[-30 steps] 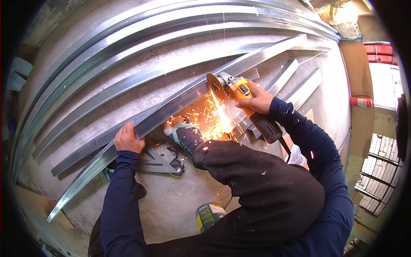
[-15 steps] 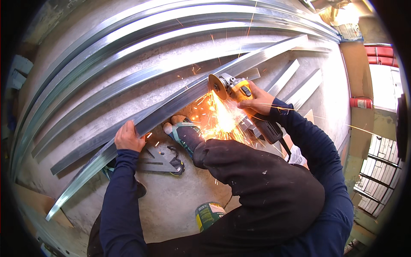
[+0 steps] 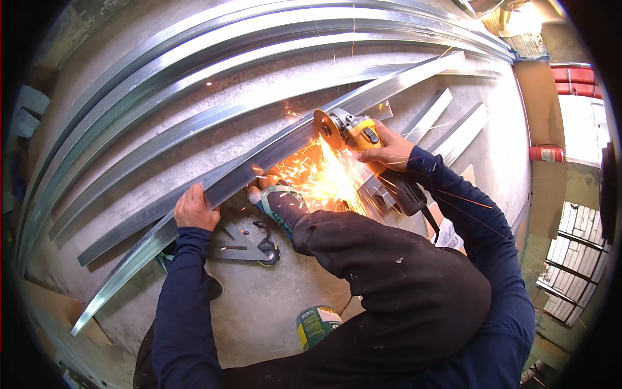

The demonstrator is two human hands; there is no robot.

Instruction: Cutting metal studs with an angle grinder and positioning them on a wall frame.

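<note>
My right hand [image 3: 390, 150] is wrapped round a yellow and black angle grinder [image 3: 364, 135]. Its brown cutting disc [image 3: 328, 129] meets the near side of a long galvanized metal stud [image 3: 272, 155], which slants from lower left to upper right. Bright sparks [image 3: 334, 178] spray down from the contact, over the area beside my sandalled foot [image 3: 275, 202]. Further down the same stud, my left hand [image 3: 196, 207] is closed over its edge, fingers on top. The thumb's far side is hidden.
More long metal studs [image 3: 194, 61] lie across the floor beyond. Short cut pieces [image 3: 431, 115] rest at the right. A set square [image 3: 236, 246] and a tape measure [image 3: 268, 251] are by my left forearm. A green tin [image 3: 317, 326] stands near my leg.
The sparks have spread further left toward my foot, and the grinder has shifted very slightly. Both hands keep their holds, and the stud lies almost as before.
</note>
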